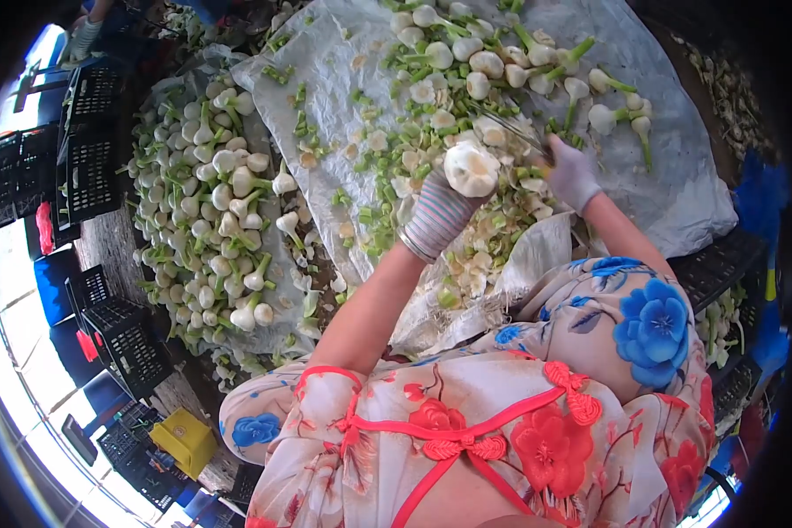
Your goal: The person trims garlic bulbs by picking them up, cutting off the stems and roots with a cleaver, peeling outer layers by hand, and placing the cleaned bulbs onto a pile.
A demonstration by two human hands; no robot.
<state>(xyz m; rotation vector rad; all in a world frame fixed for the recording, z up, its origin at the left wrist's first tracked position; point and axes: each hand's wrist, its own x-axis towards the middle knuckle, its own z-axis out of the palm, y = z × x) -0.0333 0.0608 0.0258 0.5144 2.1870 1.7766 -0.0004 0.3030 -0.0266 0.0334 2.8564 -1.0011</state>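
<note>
My left hand [440, 214], in a striped glove, is closed around a large white garlic bulb [472, 169], its pale cut or root end facing up. To the right, my right hand [574, 176], in a light glove, grips a knife [521, 132] by its handle. The thin blade points up and left, above and apart from the bulb. Below both hands lie chopped green stem pieces [387, 189] and papery peelings. Beyond them, garlic bulbs with green stems [488, 63] rest on a whitish plastic sheet [334, 57].
A large heap of garlic [207, 211] lies on the left. Black crates [92, 141] and a yellow container [185, 443] stand along the left side. Another person's gloved hand [85, 38] shows at top left. Garlic debris [735, 106] lies at far right.
</note>
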